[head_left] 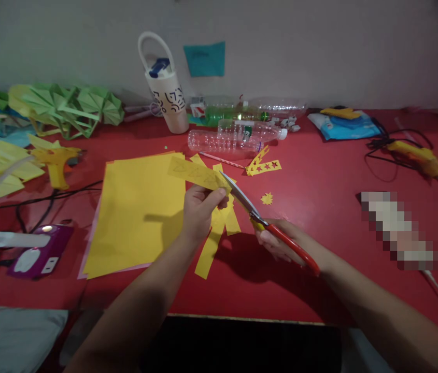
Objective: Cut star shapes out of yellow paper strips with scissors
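Note:
Between the thumb and fingers of my left hand (202, 208) is a yellow paper strip (189, 172) with star outlines drawn along it. My right hand (281, 238) grips red-handled scissors (286, 241), whose blades meet the right end of that strip. Beneath my hands lie several loose yellow strips (209, 254) on the red table. Just right of the blades rests a small yellow star cutout (267, 198). Farther back are strips with star-shaped holes (265, 167) beside a pink-striped pencil (221, 159).
A stack of yellow paper (137, 217) lies left of my hands. Yellow glue guns sit at the left (57, 160) and right (417, 158). Clear plastic bottles (226, 140) and a white tumbler (168, 98) stand or lie along the wall. A purple power block (42, 254) has cables.

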Tool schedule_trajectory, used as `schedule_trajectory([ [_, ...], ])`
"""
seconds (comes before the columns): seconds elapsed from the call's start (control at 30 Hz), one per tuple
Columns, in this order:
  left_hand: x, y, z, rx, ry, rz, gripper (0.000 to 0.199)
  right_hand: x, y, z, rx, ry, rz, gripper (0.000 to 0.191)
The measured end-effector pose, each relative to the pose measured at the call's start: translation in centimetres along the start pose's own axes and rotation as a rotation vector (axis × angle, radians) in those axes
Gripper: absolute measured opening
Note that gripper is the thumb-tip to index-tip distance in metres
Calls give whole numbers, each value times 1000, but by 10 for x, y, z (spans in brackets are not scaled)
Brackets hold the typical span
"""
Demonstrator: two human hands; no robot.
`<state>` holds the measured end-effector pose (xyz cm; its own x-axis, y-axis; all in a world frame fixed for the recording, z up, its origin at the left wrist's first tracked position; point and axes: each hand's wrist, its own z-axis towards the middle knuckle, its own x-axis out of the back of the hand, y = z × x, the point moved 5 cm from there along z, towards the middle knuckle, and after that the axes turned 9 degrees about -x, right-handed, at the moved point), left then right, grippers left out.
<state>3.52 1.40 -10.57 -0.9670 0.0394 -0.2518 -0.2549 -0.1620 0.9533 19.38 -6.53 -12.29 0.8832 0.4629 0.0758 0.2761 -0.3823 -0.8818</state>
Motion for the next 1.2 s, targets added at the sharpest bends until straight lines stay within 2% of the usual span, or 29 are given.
schedule_trajectory([
  [0.5,0,1,3,-53,-10,-61,7,2,3,1,-46,20,-38,56],
  [0.63,1,1,3,-47,-18,-67,16,3,5,1,-46,40,-65,56],
  [1.2,0,1,3,-2,-7,-34,22,1,1,0,-54,25,-51,57],
])
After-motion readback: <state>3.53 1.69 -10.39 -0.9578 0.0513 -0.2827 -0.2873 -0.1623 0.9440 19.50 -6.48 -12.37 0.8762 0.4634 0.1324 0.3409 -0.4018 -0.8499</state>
